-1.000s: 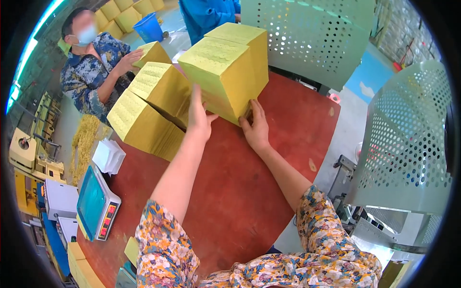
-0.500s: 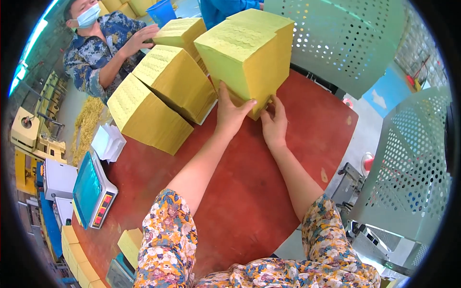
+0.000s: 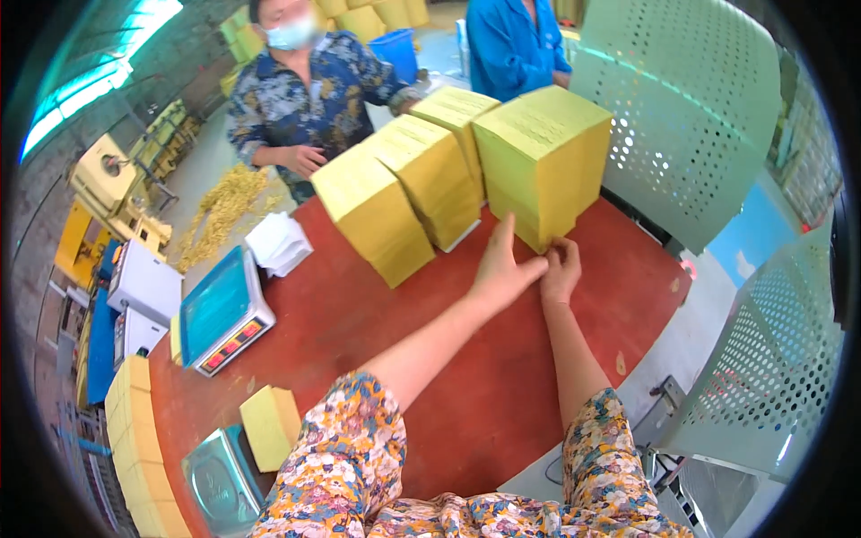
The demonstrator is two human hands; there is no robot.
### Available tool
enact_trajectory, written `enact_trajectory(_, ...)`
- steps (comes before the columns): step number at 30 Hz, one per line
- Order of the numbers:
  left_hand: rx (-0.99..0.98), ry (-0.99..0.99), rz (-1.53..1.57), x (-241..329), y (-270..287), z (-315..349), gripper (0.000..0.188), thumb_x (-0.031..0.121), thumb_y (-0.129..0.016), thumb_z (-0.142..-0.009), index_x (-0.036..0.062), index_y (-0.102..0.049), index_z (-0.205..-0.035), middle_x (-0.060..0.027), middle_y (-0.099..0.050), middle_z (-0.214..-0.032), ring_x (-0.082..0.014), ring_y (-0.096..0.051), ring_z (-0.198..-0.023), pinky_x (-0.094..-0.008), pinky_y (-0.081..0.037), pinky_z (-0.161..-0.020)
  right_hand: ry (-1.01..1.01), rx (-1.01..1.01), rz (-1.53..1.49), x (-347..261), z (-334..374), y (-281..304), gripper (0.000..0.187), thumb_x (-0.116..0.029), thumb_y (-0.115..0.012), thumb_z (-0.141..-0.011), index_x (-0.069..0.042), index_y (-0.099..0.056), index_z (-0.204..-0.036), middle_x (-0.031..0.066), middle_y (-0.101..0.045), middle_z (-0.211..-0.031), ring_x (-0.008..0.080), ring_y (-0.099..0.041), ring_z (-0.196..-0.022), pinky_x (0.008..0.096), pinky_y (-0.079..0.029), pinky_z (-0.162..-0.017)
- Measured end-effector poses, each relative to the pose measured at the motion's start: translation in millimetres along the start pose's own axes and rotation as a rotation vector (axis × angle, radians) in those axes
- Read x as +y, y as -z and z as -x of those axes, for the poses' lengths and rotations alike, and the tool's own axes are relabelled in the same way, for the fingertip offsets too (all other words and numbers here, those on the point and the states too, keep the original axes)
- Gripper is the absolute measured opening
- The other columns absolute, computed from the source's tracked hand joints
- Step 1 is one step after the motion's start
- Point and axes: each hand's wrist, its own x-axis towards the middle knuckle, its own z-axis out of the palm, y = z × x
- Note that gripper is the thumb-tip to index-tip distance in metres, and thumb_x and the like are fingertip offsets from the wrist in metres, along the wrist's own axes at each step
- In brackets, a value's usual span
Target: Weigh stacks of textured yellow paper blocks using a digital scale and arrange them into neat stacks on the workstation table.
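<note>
At the near foot of the yellow stack (image 3: pixel 543 166), upper right of centre, the left hand (image 3: pixel 502 276) is spread wide, the right hand (image 3: pixel 560 273) curled, its hold unclear; light, even pressure should keep edges square.

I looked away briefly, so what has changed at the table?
The left hand has moved in, its thumb now close beside the right hand at the foot of the right-hand yellow stack, whose stepped top now looks more even. The co-worker's hand dropped from beside the rear stack to the leftmost stack. The scale and white papers stayed put.
</note>
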Motion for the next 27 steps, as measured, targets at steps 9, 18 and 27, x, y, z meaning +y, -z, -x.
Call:
enact_trajectory(9, -0.28, 0.339, 0.101, 74, 149, 240, 0.067, 0.028, -0.071, -0.088, 0.0003, -0.044, -0.143, -0.0213, -0.052, -0.141, -0.0283, -0.062, -0.117, -0.0391, -0.051, -0.098, -0.097, -0.256, -0.237, -21, 66, 20, 0.018, 0.013, -0.051, -0.086, -0.001, -0.062, -0.091, 0.004, -0.06, -0.09, 0.0126, -0.058, -0.084, 0.0263, -0.05, -0.076)
enact_trajectory(18, 0.22, 0.448, 0.316, 141, 266, 545, 0.046, 0.015, -0.063, -0.097, 0.0027, -0.05, -0.139, -0.0127, -0.059, -0.134, -0.0198, -0.059, -0.12, -0.0346, -0.049, -0.101, -0.312, -0.578, -0.246, -101, 269, 69, 0.017, 0.005, -0.046, -0.086, -0.003, -0.061, -0.09, 0.0052, -0.06, -0.086, 0.0135, -0.055, -0.076, 0.0264, -0.047, -0.069)
enact_trajectory(27, 0.915, 0.58, 0.356, 164, 336, 841, 0.035, 0.014, -0.059, -0.1, 0.0003, -0.056, -0.132, -0.0098, -0.064, -0.124, -0.0168, -0.061, -0.114, -0.0326, -0.048, -0.1, -0.36, -1.26, -0.52, -326, 675, 14, 0.012, 0.004, -0.05, -0.085, 0.0, -0.06, -0.085, 0.0083, -0.063, -0.082, 0.0159, -0.058, -0.073, 0.0282, -0.048, -0.068)
